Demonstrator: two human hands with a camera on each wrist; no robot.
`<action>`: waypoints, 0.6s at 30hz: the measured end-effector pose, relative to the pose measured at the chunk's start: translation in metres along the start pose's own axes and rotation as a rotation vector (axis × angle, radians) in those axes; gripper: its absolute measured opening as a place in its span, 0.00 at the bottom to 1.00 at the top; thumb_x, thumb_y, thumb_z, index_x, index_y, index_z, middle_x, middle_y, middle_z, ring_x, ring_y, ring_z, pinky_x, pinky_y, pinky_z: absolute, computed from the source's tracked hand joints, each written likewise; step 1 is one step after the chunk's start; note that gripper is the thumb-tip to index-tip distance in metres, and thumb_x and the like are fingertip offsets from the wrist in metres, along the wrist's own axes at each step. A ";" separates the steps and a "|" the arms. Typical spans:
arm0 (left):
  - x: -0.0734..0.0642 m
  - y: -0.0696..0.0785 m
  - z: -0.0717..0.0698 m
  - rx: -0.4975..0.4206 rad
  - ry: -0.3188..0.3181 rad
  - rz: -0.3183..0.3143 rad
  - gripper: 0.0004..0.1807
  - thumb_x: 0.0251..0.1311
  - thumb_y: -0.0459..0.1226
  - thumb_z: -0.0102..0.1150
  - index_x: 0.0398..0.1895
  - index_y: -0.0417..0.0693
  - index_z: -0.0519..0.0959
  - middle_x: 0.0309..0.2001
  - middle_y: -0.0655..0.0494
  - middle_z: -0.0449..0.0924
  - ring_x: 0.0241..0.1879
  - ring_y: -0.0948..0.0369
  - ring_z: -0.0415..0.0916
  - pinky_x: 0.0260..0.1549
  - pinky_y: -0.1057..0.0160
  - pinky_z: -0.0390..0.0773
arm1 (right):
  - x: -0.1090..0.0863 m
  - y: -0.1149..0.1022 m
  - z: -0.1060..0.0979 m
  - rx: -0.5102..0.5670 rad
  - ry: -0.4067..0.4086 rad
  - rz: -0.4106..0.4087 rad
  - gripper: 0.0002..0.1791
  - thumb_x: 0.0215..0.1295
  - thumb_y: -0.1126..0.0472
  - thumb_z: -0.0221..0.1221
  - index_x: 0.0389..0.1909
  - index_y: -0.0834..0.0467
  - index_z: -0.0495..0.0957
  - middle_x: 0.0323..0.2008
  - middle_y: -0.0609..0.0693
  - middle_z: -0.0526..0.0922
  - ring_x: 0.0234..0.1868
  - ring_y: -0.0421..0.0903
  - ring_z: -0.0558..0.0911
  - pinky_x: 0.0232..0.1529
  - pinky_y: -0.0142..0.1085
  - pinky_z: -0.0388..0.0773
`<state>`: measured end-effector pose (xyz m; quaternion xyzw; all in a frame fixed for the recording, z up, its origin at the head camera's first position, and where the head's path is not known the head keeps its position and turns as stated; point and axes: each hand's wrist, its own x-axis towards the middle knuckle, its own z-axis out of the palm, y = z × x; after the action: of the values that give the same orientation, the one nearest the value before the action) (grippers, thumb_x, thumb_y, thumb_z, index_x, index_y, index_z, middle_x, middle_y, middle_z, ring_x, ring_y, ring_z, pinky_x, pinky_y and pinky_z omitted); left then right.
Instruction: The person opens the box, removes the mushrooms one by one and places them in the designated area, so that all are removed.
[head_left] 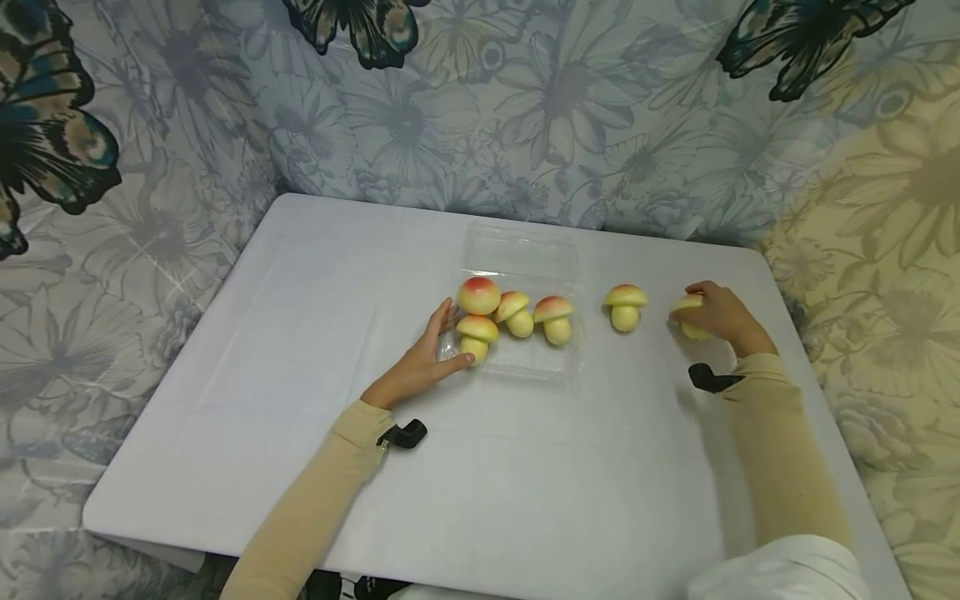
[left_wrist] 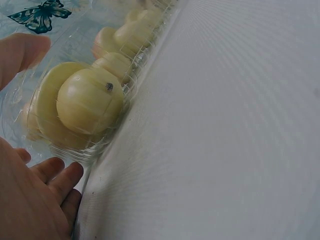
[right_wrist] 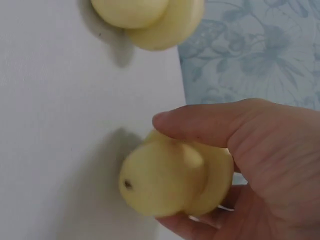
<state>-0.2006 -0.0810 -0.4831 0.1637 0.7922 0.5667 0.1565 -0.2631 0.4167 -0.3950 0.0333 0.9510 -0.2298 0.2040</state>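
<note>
My right hand (head_left: 716, 315) grips a yellow toy mushroom (right_wrist: 162, 177) near the table's right side, thumb on one side and fingers on the other. Another toy mushroom (head_left: 626, 307), with a reddish cap, stands to the left of that hand. A clear plastic container (head_left: 525, 367) lies with its lid (head_left: 521, 250) folded back, and several toy mushrooms (head_left: 555, 320) sit inside. At the container's left end is my left hand (head_left: 423, 362), thumb and fingers spread along its side. The left wrist view shows a mushroom (left_wrist: 90, 102) through the clear wall beside these fingers.
A white-covered table (head_left: 315, 292) lies under everything. Flowered fabric (head_left: 405, 125) with butterfly figures (head_left: 810, 42) rises behind it and at both sides. Each wrist wears a small black camera mount (head_left: 407, 433).
</note>
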 end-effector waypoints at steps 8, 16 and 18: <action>0.000 -0.001 0.000 0.002 0.005 -0.005 0.58 0.61 0.57 0.65 0.81 0.73 0.32 0.82 0.62 0.44 0.80 0.59 0.46 0.78 0.42 0.47 | 0.011 -0.014 0.008 0.034 0.068 -0.082 0.39 0.74 0.49 0.56 0.73 0.70 0.56 0.67 0.76 0.62 0.65 0.71 0.65 0.65 0.64 0.63; 0.001 -0.001 0.000 -0.005 -0.004 -0.003 0.58 0.62 0.57 0.64 0.81 0.72 0.31 0.83 0.64 0.40 0.81 0.57 0.45 0.78 0.40 0.47 | 0.013 -0.022 0.011 0.044 0.037 -0.081 0.41 0.74 0.48 0.57 0.74 0.70 0.54 0.70 0.76 0.60 0.69 0.72 0.62 0.67 0.65 0.61; 0.000 -0.001 0.000 -0.004 -0.002 -0.005 0.58 0.62 0.57 0.64 0.81 0.71 0.31 0.83 0.64 0.40 0.81 0.57 0.45 0.78 0.40 0.47 | 0.014 -0.023 0.011 0.038 0.035 -0.086 0.41 0.74 0.49 0.57 0.75 0.70 0.54 0.70 0.76 0.59 0.69 0.72 0.62 0.67 0.65 0.61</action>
<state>-0.2011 -0.0809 -0.4838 0.1619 0.7915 0.5676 0.1588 -0.2751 0.3912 -0.3998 0.0002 0.9504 -0.2558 0.1768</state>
